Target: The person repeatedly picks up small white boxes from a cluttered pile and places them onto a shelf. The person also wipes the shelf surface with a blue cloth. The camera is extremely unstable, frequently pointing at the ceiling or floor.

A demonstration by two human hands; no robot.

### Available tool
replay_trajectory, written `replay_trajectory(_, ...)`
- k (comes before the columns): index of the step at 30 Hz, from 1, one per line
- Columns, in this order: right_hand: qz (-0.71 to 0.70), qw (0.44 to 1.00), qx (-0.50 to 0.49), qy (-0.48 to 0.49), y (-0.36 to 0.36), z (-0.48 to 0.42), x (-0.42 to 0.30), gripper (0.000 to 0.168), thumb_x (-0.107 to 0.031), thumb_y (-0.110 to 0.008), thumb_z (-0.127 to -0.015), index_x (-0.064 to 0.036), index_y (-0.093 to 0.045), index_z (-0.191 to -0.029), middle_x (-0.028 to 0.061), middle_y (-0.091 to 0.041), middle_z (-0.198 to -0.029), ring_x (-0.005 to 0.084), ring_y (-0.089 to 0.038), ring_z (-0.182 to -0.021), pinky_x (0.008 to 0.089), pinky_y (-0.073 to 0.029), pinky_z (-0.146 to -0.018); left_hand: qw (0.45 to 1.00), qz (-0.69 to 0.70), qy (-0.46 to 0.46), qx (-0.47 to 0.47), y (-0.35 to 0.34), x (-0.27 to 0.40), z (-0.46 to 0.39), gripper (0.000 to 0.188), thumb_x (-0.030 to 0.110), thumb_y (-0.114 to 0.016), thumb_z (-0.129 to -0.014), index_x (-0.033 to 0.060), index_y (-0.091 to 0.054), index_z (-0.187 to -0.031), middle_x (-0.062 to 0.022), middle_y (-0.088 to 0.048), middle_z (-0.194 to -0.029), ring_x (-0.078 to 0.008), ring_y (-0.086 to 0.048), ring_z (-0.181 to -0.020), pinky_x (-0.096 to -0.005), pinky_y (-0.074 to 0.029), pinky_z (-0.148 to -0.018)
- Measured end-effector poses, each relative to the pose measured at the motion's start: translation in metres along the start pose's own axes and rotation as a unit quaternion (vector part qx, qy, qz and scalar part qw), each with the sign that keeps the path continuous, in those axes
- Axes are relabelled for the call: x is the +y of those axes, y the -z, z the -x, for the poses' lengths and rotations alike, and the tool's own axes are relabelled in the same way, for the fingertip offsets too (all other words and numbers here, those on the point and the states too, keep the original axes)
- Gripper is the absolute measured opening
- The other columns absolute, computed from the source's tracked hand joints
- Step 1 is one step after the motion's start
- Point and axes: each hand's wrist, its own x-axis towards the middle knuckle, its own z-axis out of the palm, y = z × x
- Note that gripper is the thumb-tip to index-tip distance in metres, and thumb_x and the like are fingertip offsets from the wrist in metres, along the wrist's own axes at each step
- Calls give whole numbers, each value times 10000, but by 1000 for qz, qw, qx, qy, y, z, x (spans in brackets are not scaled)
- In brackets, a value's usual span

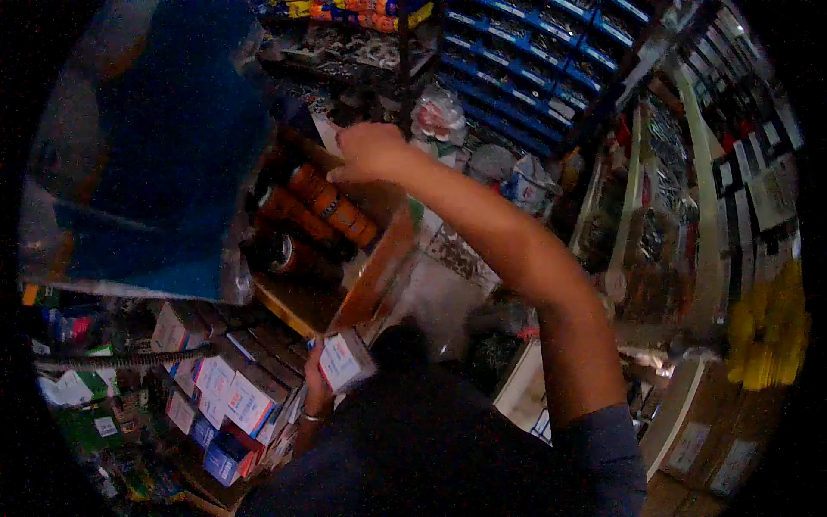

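My left hand [316, 381], with a band at its wrist, grips a small white carton [342, 362] bearing print, low in front of my body. My right arm reaches forward across an opened cardboard box [378, 274]. Inside that box lie several orange cylindrical cans [333, 207], and one more with a pale round rim [284, 252]. Over the box's far side, my right hand [371, 152] has its fingers curled beside a white flat piece [326, 132]. Blur and the angle hide whether the fingers hold it.
Stacked small printed cartons [232, 394] fill the lower left. A large blue sheet-like item [174, 142] hangs at the left. Blue parts bins [517, 71] line the back. Plastic bags [439, 116] sit beyond my forearm. Packed shelving [652, 194] and brown cartons [704, 439] stand right.
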Motion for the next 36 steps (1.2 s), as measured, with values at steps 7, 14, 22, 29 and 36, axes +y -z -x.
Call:
replay_trajectory(7, 63, 958, -150, 237, -42, -86, 31, 364, -301, -575, -735, 44, -611, -845, 183, -617, -769, 307, -622, -697, 416, -492, -594, 995, -20, -31, 95, 13, 12, -8, 454, 182, -558, -858, 70, -399, -1269, -81, -549, -1153, -213, -564, -1002, -347, -468, -840)
replay_trajectory(14, -66, 941, -227, 241, -24, -95, 63, 218, -132, -501, -753, 23, -601, -868, 218, -622, -828, 347, -604, -785, 428, -472, -690, 979, -8, -140, 146, -52, 14, -9, 606, 152, -595, -819, 71, -315, -1350, -70, -490, -1240, -200, -512, -1086, -317, -418, -910)
replay_trajectory(22, -113, 900, -294, 301, 26, -102, 142, 334, -210, -554, -804, 44, -557, -1021, 210, -619, -927, 314, -600, -826, 378, -469, -734, 924, -303, -182, 147, -145, -26, -43, 698, 141, -614, -816, 96, -234, -1400, -101, -345, -1362, -182, -419, -1163, -290, -348, -949)
replay_trajectory(29, -225, 890, -335, 214, 50, -108, 221, 260, -133, -528, -801, 58, -564, -975, 96, -625, -861, 166, -573, -735, 278, -458, -650, 914, -303, -260, 67, -205, -37, -112, 685, 168, -606, -834, 113, -231, -1405, -98, -283, -1418, -182, -333, -1232, -303, -297, -999)
replay_trajectory(36, -214, 916, -307, 142, 23, -139, 303, 305, -56, -480, -790, 50, -527, -1072, 114, -589, -1000, 201, -547, -893, 306, -428, -798, 938, -249, -240, 34, -208, -35, -171, 605, 199, -576, -849, 112, -298, -1379, -142, -428, -1303, -204, -436, -1151, -302, -355, -958)
